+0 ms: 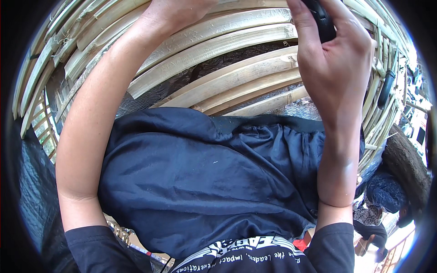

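Two bare hands reach the upper edge of the head view. Your right hand point(336, 54) is wrapped around a black, smooth-looking handle point(324, 22), thumb to one side, fingers to the other; its far end is out of frame. Your left hand point(184, 8) is cropped above the slats; cannot tell whether its fingers are spread or pinching. Pale split-bamboo slats point(218, 38) run across, just beyond your lap in dark navy cloth point(195, 168), with a dark grey crinkled sheet point(154, 98) visible between them.

Handling, judged: slats probably light, stiff but springy lengthwise, slick on the outer skin, splintery at split edges. Take them by the broad faces, clear of raw edges. Handle seems rigid; a full palm wrap suits it.
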Available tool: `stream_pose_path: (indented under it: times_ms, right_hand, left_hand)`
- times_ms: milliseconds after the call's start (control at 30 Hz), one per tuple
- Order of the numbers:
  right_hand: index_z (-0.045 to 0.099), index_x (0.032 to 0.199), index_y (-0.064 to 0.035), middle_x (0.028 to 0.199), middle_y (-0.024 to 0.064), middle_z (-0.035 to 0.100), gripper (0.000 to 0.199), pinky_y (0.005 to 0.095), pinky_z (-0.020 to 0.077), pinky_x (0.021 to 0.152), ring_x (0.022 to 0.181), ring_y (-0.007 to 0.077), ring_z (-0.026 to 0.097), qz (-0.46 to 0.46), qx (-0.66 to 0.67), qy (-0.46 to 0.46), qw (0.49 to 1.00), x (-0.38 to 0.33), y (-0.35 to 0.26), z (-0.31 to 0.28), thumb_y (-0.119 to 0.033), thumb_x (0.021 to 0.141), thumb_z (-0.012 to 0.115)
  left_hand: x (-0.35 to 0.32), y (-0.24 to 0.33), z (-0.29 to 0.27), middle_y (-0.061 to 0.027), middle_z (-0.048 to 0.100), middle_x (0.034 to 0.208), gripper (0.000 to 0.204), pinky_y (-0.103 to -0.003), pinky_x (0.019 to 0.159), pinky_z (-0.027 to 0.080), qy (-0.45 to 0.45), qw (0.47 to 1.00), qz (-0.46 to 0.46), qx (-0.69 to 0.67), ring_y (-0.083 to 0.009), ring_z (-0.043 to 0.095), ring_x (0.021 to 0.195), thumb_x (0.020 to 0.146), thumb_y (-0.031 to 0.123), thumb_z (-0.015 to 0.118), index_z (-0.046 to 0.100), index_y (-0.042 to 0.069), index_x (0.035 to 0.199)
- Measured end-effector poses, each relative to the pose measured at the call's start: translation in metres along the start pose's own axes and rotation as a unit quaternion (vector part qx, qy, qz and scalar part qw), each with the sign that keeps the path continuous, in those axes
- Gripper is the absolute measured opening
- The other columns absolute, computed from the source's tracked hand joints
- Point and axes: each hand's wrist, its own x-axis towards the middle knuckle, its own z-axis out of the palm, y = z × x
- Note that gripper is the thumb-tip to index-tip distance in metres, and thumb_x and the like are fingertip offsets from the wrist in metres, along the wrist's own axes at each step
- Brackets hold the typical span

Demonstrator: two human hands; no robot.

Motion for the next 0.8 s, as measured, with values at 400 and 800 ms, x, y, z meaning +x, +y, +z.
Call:
stream_pose_path:
  times_ms: [400, 800]
  right_hand:
    - [0.057, 0.137, 0.0106, 0.081, 0.0152, 0.073, 0.046, 0.025, 0.0446, 0.053, 0.06, 0.0132, 0.063, -0.069, -0.09, 0.032, 0.993, 0.0, 0.011, 0.003, 0.003, 0.092, 0.062]
    - [0.057, 0.137, 0.0094, 0.081, 0.0134, 0.072, 0.045, 0.0259, 0.0459, 0.054, 0.062, 0.0136, 0.064, 0.011, -0.028, 0.01, 0.999, 0.006, 0.002, -0.003, 0.001, 0.093, 0.063]
  left_hand:
    - [-0.001, 0.0, 0.002, -0.0063, 0.071, 0.079, 0.004, -0.028, 0.064, 0.052, 0.012, 1.0, 0.017, 0.016, -0.0126, 0.062, 0.068, 0.085, 0.006, 0.077, 0.077, 0.002, 0.084]
    - [-0.004, -0.003, 0.004, -0.0045, 0.071, 0.077, 0.007, -0.029, 0.061, 0.049, 0.029, 0.998, 0.044, 0.035, -0.0113, 0.06, 0.065, 0.085, 0.009, 0.079, 0.077, 0.002, 0.086]
